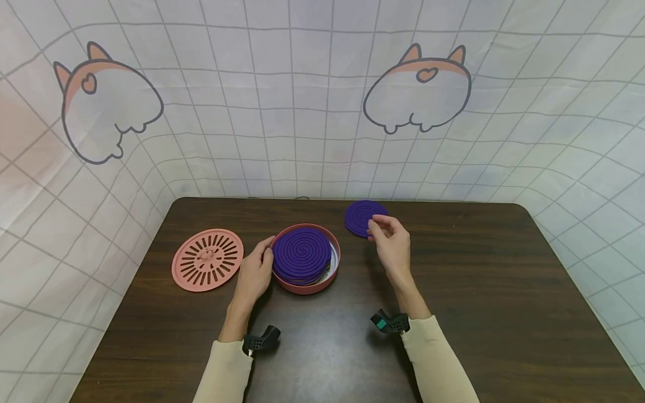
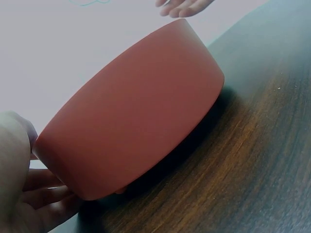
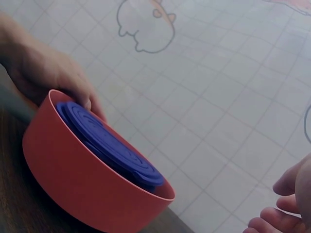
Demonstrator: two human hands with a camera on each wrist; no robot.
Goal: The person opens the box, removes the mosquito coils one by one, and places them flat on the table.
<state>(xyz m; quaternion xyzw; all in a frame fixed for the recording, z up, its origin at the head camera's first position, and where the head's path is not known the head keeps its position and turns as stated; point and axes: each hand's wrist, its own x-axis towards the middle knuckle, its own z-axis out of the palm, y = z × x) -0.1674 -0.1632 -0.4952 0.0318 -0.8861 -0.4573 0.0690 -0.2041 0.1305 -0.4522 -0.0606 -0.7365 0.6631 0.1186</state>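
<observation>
Tilting the round red plastic box (image 1: 305, 290) the left hand (image 1: 254, 274) grips could spill its purple spiral discs (image 1: 302, 253); the right hand (image 1: 393, 246) is relaxed, empty.

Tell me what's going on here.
A person's left hand grips a reddish bowl that holds a stack of purple coils. The right hand, apparently empty, is near a loose purple coil at the back of the table. The slotted pink lid is off, lying left of the bowl.
</observation>
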